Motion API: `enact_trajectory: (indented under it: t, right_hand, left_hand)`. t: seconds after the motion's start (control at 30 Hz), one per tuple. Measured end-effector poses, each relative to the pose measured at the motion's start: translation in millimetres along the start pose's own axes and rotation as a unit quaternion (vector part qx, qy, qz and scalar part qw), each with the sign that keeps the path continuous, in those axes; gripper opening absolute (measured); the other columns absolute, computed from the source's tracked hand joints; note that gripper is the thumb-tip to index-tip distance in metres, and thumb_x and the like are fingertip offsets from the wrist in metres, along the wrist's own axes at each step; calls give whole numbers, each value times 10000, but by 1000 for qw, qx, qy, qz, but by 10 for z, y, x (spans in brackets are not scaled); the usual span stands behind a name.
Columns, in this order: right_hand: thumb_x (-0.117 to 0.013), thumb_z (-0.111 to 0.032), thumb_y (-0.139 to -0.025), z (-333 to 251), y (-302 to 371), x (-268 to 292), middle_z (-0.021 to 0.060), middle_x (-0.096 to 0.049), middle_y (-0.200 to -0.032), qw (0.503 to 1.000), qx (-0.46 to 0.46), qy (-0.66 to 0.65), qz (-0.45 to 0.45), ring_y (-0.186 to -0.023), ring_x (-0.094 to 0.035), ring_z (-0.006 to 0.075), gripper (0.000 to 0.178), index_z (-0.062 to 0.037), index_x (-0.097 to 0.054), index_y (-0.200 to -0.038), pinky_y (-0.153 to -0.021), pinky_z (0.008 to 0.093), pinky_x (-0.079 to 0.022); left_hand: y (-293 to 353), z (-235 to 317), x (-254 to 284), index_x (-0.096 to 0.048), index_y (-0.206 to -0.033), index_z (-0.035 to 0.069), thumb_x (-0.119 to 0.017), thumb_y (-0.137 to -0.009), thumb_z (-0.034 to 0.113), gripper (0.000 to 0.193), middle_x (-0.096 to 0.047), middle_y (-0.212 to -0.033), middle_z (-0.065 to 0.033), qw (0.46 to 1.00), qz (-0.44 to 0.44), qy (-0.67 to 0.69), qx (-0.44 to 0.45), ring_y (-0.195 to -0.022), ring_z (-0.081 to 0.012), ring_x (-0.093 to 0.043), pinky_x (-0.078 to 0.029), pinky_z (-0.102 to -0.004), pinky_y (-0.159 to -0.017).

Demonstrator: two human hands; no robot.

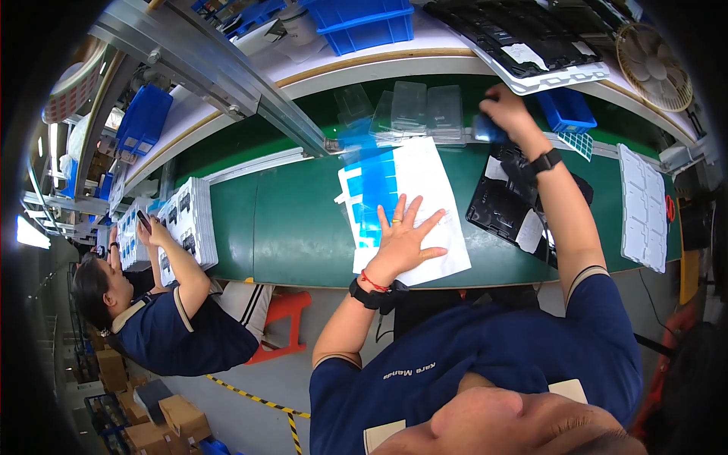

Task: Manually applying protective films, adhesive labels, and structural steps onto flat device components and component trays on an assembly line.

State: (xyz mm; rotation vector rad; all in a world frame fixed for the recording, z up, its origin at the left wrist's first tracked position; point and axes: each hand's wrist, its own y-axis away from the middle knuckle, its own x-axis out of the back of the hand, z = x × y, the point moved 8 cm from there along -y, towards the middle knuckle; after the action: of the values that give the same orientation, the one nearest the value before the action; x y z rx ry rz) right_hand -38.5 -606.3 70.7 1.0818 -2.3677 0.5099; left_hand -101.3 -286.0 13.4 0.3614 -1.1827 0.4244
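My left hand [409,239] lies flat with its fingers spread on a white paper sheet [425,174]. Beside its fingertips, blue translucent film pieces [373,182] lie over the sheet's left part. My right hand [506,112] is reached out to the far side of the bench, slightly blurred, with its fingers curled. A smeared dark bluish thing [489,130] shows under those fingers; its kind cannot be made out. Clear plastic trays [425,106] stand just left of that hand. Below my right forearm lies a black plastic panel [497,201] with pale labels.
A small blue bin [567,111] and a white molded tray [643,208] are on the right. Black panels [523,38] rest on the shelf near a fan [654,64]. A metal post [280,114] rises at far left. A co-worker [174,303] sits left by stacked white trays [189,224].
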Motion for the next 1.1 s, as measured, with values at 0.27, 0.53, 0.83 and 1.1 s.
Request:
enact_trajectory:
  t: [0.27, 0.53, 0.83, 1.1]
  right_hand:
    - [-687, -130, -687, -671, 903, -1104, 230, -497, -1030, 980, 134, 48, -140, -963, -536, 402, 314, -21, -536, -940, -862, 413, -458]
    - [-714, -206, -744, -1089, 1438, -262, 200, -510, -1160, 942, 267, 195, -60, -1064, -518, 373, 430, -14, -559, -1096, -909, 416, -432]
    - [-776, -212, -674, -23, 2397, 635, 227, -407, -1337, 954, 143, 225, -138, -1258, -381, 402, 651, -41, -511, -1244, -1007, 478, -341]
    - [-667, -407, -764, 266, 2730, 536, 177, -347, -1439, 923, 207, 293, -141, -1345, -305, 349, 671, -168, -450, -1352, -1081, 495, -256]
  left_hand:
    - [36, 4, 105, -511, -1312, 347, -687, -693, 593, 689, -313, -1364, -224, 1000, 14, 17, -4, -1347, -449, -133, -23, -640, -1056]
    - [165, -84, 374, -640, -1158, 142, -770, -682, 403, 558, -441, -1254, -211, 988, 116, 97, -20, -1265, -428, -311, -186, -558, -1058]
    - [673, -790, 569, -544, -1211, 13, -806, -632, 370, 730, -464, -1208, -213, 948, 186, 24, 257, -1148, -390, -400, -317, -507, -961]
    - [731, -938, 498, -534, -1190, 125, -745, -668, 236, 573, -461, -1170, -176, 926, 213, -55, 305, -1111, -366, -396, -322, -486, -921]
